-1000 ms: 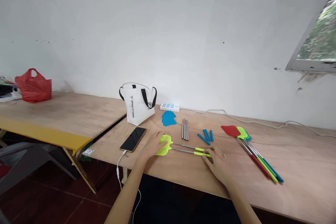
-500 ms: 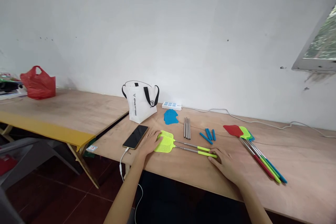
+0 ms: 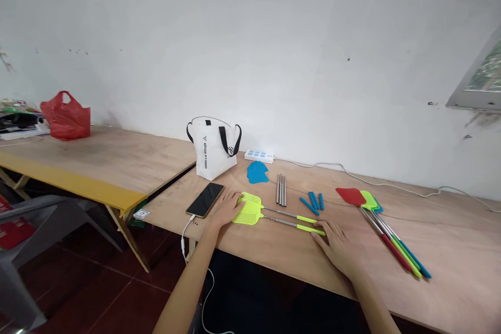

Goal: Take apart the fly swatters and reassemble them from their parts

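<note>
Two yellow-green fly swatters (image 3: 252,213) lie side by side on the wooden table, heads to the left and handles to the right. My left hand (image 3: 226,210) rests with stretched fingers on the left edge of their heads. At the handle ends, my right hand (image 3: 333,242) lies with fingers apart, touching the tips. Behind the swatters are a bundle of metal tubes (image 3: 281,190), several loose blue handle grips (image 3: 314,200) and a small stack of blue swatter heads (image 3: 257,172). To the right, red, yellow-green and blue fly swatters (image 3: 385,235) lie together.
A black phone (image 3: 205,200) with a white cable lies left of my left hand. Behind it stand a white tote bag (image 3: 214,151) and a white power strip (image 3: 259,155) against the wall. A gap separates another table (image 3: 117,148), bearing a red plastic bag (image 3: 68,117).
The view has shifted slightly, moving the scene a little to the right. Both hands stay at the yellow-green fly swatters, which lie as before.
</note>
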A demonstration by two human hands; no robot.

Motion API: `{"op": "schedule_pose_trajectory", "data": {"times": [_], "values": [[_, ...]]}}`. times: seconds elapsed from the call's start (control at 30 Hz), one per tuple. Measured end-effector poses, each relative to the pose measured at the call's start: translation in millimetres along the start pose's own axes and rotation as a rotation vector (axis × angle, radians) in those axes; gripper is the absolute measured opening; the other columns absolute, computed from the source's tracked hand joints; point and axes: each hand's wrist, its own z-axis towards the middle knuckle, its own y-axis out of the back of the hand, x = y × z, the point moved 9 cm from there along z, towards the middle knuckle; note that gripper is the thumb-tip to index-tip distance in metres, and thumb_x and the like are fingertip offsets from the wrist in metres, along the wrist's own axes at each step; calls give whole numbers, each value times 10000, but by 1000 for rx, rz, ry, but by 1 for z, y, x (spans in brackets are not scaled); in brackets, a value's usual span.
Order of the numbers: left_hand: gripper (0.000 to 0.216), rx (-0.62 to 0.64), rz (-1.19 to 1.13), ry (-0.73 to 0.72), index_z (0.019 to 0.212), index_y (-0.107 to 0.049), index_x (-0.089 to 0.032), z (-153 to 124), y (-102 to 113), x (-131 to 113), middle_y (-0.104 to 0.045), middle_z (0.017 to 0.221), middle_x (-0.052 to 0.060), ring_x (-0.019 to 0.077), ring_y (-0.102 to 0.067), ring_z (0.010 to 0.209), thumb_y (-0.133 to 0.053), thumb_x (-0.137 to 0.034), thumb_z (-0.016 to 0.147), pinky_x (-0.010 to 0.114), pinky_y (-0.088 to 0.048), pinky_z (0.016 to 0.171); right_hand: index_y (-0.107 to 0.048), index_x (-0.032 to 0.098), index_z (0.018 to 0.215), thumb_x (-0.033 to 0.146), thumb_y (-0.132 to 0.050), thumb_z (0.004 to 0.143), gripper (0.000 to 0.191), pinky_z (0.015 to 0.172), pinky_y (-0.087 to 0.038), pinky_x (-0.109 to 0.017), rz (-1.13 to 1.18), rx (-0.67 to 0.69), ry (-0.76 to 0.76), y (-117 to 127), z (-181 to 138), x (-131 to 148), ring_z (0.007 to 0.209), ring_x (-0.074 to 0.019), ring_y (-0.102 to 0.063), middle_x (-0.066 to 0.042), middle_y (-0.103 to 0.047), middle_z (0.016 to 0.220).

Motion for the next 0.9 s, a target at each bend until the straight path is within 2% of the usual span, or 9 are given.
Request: {"op": "schedule_pose_trajectory", "data": {"times": [0.4, 0.9], "values": [[322, -3, 3, -9, 1229, -571, -218, -1, 2, -3, -594, 1320, 95, 255, -508, 1279, -398, -391, 1020, 405, -365, 1121, -605, 280, 1152, 456, -388, 990, 323, 968, -473, -453, -81, 19, -2, 3, 1, 6, 1145, -268, -636, -76, -674, 1237], [327, -1, 9, -6, 1241, -561, -219, -1, 4, -4, -583, 1353, 94, 249, -497, 1306, -384, -387, 1023, 397, -360, 1132, -609, 277, 1138, 482, -365, 999, 348, 1017, -446, -471, -44, 34, -12, 5, 0, 9, 1187, -272, -612, -80, -652, 1291]]}}
